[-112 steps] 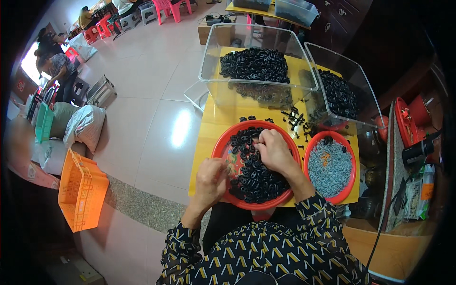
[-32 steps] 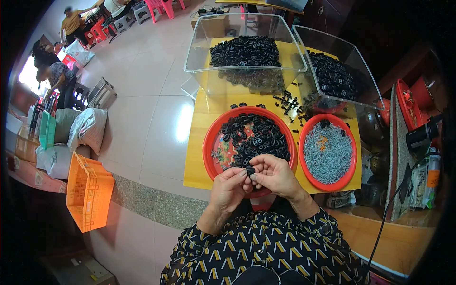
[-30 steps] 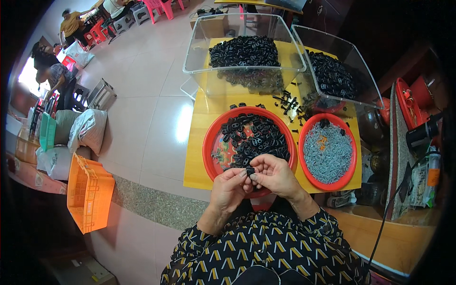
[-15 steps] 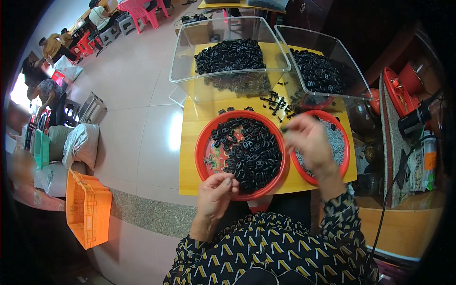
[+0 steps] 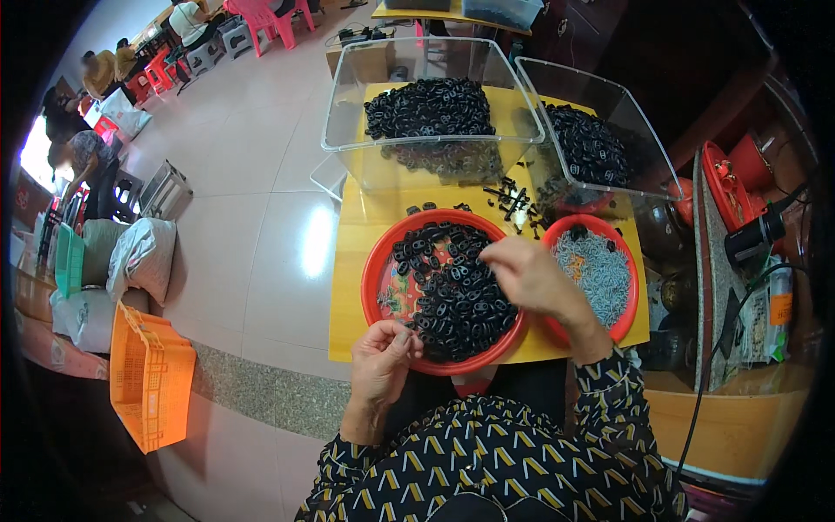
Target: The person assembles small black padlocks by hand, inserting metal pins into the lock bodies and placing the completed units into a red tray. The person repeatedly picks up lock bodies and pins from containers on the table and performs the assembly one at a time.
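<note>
A round red tray (image 5: 375,277) holds a heap of small black oval plastic parts (image 5: 465,300) with holes in them. At its near left rim is my left hand (image 5: 381,355), thumb and fingertips pinched together; whatever is between them is too small to make out. Over the tray's right side reaches my right hand (image 5: 529,271), fingers curled down toward the black parts, the tips partly hidden. To the right, a smaller red tray (image 5: 633,304) is filled with small silvery metal pieces (image 5: 596,274), perhaps screws or pins, partly covered by my right wrist.
Two clear plastic bins (image 5: 435,139) (image 5: 600,139) of black parts stand at the back of the yellow table (image 5: 348,226). Loose black stick-shaped pieces (image 5: 509,198) lie before them. An orange crate (image 5: 152,378) and stuffed sacks (image 5: 148,257) are on the left; people work farther off.
My right hand has moved left, from the edge of the smaller tray to above the black parts. My left hand stays pinched near the tray's rim. The view has shifted slightly.
</note>
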Available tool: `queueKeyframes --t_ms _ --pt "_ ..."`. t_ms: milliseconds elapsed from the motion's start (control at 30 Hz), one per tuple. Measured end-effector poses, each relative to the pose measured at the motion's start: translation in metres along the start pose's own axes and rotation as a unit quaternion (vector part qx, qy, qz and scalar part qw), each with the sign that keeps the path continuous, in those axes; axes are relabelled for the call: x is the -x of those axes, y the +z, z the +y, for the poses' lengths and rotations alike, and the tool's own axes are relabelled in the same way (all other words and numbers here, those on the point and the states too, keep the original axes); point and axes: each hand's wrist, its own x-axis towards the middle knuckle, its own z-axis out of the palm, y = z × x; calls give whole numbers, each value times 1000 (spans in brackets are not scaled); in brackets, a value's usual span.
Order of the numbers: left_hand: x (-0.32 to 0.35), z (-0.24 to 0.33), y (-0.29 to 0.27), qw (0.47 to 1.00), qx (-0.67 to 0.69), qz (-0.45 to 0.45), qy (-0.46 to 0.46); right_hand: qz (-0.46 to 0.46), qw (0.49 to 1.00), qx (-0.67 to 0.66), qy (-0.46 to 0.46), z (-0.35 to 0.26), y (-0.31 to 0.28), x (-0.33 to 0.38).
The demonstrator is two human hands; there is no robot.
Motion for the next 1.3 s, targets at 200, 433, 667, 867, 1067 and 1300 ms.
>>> queueKeyframes --t_ms 200,433,667,867,1067,1300 --pt "2 2 1 1000 1 -6 2 -213 974 69 -26 13 33 -12" --pt "4 4 -4 999 37 -20 6 -29 999 5 -25 19 27 -22" --pt "2 2 -9 998 44 -40 4 -35 997 65 -12 16 51 -23" --pt "2 2 -9 998 48 -34 -1 -35 982 182 46 13 68 -26" --pt "0 1 -10 998 48 -34 -1 -31 979 197 39 3 72 -29" --pt "5 4 -8 998 50 -27 -1 -68 974 212 42 -3 81 -30"
